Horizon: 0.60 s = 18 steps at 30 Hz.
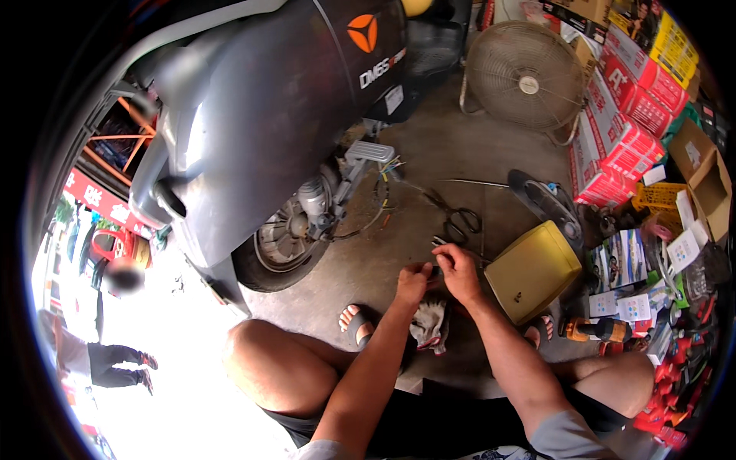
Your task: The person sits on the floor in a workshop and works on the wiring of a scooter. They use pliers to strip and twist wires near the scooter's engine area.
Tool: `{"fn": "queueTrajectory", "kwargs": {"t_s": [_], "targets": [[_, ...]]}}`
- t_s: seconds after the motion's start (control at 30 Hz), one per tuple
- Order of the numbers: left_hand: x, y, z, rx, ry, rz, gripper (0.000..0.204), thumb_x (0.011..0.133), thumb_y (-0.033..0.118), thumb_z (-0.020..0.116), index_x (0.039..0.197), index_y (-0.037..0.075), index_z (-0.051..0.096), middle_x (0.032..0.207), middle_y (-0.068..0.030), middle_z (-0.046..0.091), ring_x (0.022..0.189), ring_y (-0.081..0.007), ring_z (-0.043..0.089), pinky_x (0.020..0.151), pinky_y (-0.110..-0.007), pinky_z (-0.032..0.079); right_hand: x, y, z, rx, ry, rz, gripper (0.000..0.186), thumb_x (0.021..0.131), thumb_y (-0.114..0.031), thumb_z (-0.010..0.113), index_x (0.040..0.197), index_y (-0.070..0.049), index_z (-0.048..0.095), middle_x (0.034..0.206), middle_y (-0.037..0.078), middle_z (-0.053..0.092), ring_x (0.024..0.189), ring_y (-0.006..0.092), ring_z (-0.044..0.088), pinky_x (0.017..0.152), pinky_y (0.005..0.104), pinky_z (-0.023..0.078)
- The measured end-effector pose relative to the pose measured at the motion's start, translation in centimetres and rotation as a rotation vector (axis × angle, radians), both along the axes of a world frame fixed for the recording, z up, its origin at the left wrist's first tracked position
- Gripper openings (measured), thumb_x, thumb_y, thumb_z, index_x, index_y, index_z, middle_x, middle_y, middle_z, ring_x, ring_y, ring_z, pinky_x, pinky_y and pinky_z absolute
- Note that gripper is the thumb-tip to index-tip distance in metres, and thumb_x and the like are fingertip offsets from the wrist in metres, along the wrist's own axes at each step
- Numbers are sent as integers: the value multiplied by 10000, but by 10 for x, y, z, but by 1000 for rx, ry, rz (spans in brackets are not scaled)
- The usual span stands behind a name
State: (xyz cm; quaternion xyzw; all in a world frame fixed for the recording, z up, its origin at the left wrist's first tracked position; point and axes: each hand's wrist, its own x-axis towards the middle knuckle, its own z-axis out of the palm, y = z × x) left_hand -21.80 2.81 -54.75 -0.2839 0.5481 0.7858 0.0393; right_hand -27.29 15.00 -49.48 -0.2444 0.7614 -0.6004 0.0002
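Note:
My left hand [414, 282] and my right hand [458, 274] are close together above the floor, fingers pinched. Something small and dark sits between them, too small to name. A small pale tip shows at my right fingers. Just beyond lie black-handled scissors [462, 225]. A yellow tray [529, 277] with a few small dark parts in it stands to the right of my right hand. Below my hands is a whitish work glove [429, 325]. Farther left, a bundle of loose coloured wires [387, 170] hangs by the wheel [285, 234] of a grey electric scooter [268, 115].
A floor fan [525, 77] stands at the back right beside stacked red and white boxes [613, 134]. A dark curved part [546, 201] and a thin rod [475, 182] lie on the floor. An orange and black power tool [598, 330] is among clutter at right. Another person [115, 360] stands outside at left.

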Motion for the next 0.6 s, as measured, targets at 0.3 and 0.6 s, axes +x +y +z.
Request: {"fn": "queueTrajectory", "kwargs": {"t_s": [0.3, 0.6], "targets": [[1, 13, 2, -869, 64, 90, 323, 884, 254, 535, 992, -41, 608, 883, -227, 641, 827, -345, 637, 735, -394, 489, 2, -8, -10, 20, -4, -56, 102, 815, -22, 593, 912, -48, 608, 819, 104, 629, 726, 253, 568, 668, 345, 447], [-1, 23, 32, -512, -31, 56, 350, 850, 286, 615, 963, -44, 624, 855, -181, 663, 799, -259, 651, 704, -351, 492, -4, 6, -18, 42, 16, -86, 85, 839, -37, 582, 919, -19, 603, 824, 136, 644, 756, 285, 628, 673, 344, 477]]}}
